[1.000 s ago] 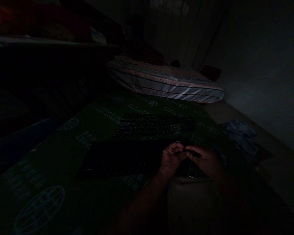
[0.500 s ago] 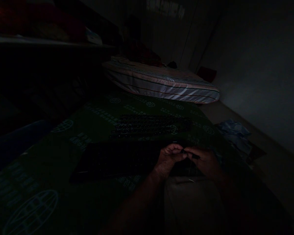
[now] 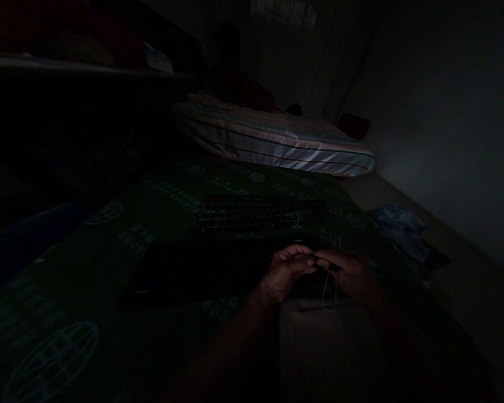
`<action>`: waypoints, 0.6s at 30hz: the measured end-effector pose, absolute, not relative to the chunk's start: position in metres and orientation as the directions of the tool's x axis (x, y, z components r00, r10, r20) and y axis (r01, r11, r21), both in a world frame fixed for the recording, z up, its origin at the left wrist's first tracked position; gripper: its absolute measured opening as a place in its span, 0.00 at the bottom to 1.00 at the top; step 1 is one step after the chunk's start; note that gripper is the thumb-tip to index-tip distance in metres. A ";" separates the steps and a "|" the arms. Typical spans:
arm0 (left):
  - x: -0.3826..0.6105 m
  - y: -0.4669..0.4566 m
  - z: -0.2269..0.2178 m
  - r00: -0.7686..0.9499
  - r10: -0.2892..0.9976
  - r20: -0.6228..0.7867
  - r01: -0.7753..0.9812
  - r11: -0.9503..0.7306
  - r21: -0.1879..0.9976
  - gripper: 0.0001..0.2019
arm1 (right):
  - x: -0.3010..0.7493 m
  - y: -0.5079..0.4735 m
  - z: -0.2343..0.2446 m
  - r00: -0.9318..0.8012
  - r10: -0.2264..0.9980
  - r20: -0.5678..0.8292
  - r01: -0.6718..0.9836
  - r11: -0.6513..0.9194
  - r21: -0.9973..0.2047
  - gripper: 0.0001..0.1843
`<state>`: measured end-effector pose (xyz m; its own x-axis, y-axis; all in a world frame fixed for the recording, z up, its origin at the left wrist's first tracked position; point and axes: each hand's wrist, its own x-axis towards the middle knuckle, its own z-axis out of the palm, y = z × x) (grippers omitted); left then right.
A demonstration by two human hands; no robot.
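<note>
The scene is very dark. My left hand (image 3: 288, 270) is closed in a pinch, its fingertips meeting those of my right hand (image 3: 349, 271). Between the fingertips is something small and dark that I cannot make out. From my right hand hangs a thin pale thread (image 3: 323, 294) in a narrow loop. Under and left of the hands lies a flat black tray or board (image 3: 201, 271); small specks show on it. Beyond it, several dark strands with glinting specks, like beads (image 3: 252, 215), lie side by side.
A green printed sheet (image 3: 50, 358) covers the surface. Behind stands a mattress with a striped cover (image 3: 285, 145). A shelf edge (image 3: 88, 67) with piled things is at upper left. Crumpled pale cloth (image 3: 399, 224) lies on the floor at right, near a wall (image 3: 453, 123).
A pale thread loop now hangs below my right hand, where a short pale streak showed before. Both hands stay pinched together in nearly the same place. The view has shifted slightly.
</note>
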<state>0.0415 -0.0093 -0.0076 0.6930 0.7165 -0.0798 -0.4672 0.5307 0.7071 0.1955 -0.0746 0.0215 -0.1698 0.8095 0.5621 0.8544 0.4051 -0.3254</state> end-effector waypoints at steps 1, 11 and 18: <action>0.041 -0.009 -0.008 0.701 0.709 -0.078 -0.469 0.540 0.699 0.13 | 0.196 -0.075 0.023 -0.171 0.809 0.562 0.851 0.409 -0.330 0.11; 0.039 -0.007 -0.011 0.746 0.665 -0.040 -0.480 0.578 0.660 0.10 | 0.195 -0.078 0.030 -0.155 0.827 0.540 0.842 0.396 -0.366 0.10; 0.037 -0.009 -0.006 0.751 0.658 -0.051 -0.479 0.597 0.643 0.12 | 0.195 -0.080 0.033 -0.148 0.850 0.505 0.846 0.374 -0.380 0.11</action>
<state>0.0366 -0.0088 -0.0064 0.7513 0.6580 -0.0514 -0.4790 0.5972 0.6433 0.1953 -0.0799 0.0329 -0.1484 0.8500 0.5055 0.8458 0.3740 -0.3805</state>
